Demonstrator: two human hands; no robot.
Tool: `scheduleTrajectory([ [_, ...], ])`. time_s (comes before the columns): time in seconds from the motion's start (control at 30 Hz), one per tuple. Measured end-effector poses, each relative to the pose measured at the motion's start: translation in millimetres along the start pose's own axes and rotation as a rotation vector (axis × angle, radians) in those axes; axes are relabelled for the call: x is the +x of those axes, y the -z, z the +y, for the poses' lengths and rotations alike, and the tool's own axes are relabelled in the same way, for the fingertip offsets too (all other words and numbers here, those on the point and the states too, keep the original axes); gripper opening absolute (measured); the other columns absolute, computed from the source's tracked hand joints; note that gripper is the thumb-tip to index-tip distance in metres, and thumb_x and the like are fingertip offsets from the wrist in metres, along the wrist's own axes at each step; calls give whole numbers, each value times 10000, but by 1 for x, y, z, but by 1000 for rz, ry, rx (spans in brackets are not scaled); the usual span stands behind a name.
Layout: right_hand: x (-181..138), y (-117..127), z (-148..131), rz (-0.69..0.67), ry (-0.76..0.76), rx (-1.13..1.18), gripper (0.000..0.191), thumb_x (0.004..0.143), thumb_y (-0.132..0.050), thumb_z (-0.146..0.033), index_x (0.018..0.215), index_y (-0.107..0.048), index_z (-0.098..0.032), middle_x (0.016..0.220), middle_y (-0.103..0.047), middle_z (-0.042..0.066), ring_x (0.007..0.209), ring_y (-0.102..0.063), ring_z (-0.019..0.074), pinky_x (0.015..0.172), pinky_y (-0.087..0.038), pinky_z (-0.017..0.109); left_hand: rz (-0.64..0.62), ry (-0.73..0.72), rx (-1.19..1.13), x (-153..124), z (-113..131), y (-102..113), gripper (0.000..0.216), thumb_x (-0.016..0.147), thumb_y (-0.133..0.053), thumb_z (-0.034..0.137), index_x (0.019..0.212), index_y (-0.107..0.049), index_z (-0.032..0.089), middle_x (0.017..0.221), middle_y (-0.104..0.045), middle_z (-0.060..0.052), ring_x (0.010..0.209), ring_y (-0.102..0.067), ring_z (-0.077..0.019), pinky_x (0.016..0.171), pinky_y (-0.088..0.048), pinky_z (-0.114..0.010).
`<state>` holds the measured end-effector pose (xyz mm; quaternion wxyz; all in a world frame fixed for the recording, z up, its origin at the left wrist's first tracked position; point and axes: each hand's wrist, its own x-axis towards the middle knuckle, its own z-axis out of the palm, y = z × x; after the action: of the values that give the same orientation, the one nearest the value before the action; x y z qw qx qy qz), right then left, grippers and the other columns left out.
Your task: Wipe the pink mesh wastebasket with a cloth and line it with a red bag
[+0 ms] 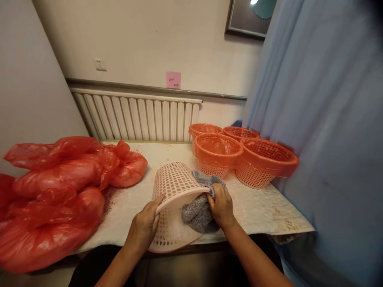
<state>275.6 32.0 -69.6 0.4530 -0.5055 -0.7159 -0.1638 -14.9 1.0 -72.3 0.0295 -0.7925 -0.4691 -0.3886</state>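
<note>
A pale pink perforated plastic basket (pixel 175 179) lies tipped on its side at the near edge of the table, its mouth facing me. My left hand (pixel 145 227) grips the left part of its rim, thumb on top. With my right hand (pixel 221 203) I clutch a grey cloth (pixel 200 215), fingers closed around it over the right part of the rim. Part of the cloth hangs inside the basket mouth and part drapes over the outside. The fingertips of my right hand are hidden by the cloth.
Several baskets (pixel 218 153) lined with red plastic bags stand at the back right. Full red plastic bags (pixel 60 175) are heaped on the left. The table (pixel 281 211) has a white, stained cover. A blue curtain (pixel 323 119) hangs at right; a radiator (pixel 140 113) is behind.
</note>
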Motion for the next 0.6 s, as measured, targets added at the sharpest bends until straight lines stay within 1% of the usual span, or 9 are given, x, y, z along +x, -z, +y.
scheduleTrajectory([
  [0.07, -21, -10, 14, 44, -132, 48, 206, 951, -426, -306, 1047, -540, -164, 939, -599, 107, 912, -557, 253, 801, -482, 416, 8, 4, -11, -3, -1, 0, 507, 841, -430, 102, 1338, -473, 193, 1211, -667, -107, 1085, -666, -214, 910, -557, -340],
  [0.13, -43, -20, 22, 82, -267, 119, 223, 950, -431, -330, 1060, -539, -169, 955, -612, 102, 913, -586, 243, 800, -492, 400, 23, 1, -17, -5, -1, -1, 514, 837, -425, 93, 1338, -470, 199, 1190, -675, -102, 1064, -674, -209, 900, -561, -338],
  [0.23, -68, -32, 22, 146, -421, 208, 260, 941, -445, -346, 1112, -535, -171, 999, -635, 104, 929, -610, 233, 793, -503, 375, 51, 7, -20, -9, -4, -1, 499, 842, -425, 101, 1329, -479, 194, 1176, -682, -104, 1048, -679, -207, 886, -566, -334],
  [0.3, -73, -35, 16, 161, -451, 250, 269, 939, -450, -349, 1127, -535, -176, 1015, -643, 103, 943, -612, 231, 802, -502, 373, 85, 40, -25, -15, -8, -1, 470, 846, -425, 122, 1302, -506, 203, 1169, -691, -91, 1045, -681, -210, 894, -563, -340],
  [0.37, -67, -34, 9, 138, -425, 282, 250, 940, -455, -345, 1118, -534, -189, 1028, -638, 93, 967, -599, 225, 828, -492, 377, 140, 115, -27, -24, -13, 0, 424, 855, -433, 161, 1263, -536, 212, 1166, -698, -76, 1048, -680, -220, 915, -553, -356],
  [0.43, -50, -28, 2, 112, -367, 286, 207, 940, -461, -338, 1071, -539, -199, 1000, -621, 75, 956, -580, 219, 835, -479, 375, 182, 230, -33, -35, -17, 0, 382, 872, -443, 209, 1239, -548, 213, 1142, -709, -65, 1020, -690, -225, 906, -557, -360],
  [0.5, -26, -19, -5, 96, -286, 262, 160, 943, -457, -317, 1005, -544, -198, 943, -595, 63, 917, -557, 217, 820, -466, 368, 178, 332, -33, -44, -18, 0, 362, 889, -450, 252, 1237, -543, 210, 1117, -713, -63, 986, -698, -229, 878, -566, -362],
  [0.6, 14, -4, -18, 46, -123, 193, 123, 942, -444, -257, 955, -547, -191, 910, -573, 70, 894, -521, 228, 803, -440, 368, 134, 380, -6, -50, -14, 1, 341, 900, -456, 282, 1215, -550, 191, 1084, -693, -81, 980, -682, -244, 866, -563, -395],
])
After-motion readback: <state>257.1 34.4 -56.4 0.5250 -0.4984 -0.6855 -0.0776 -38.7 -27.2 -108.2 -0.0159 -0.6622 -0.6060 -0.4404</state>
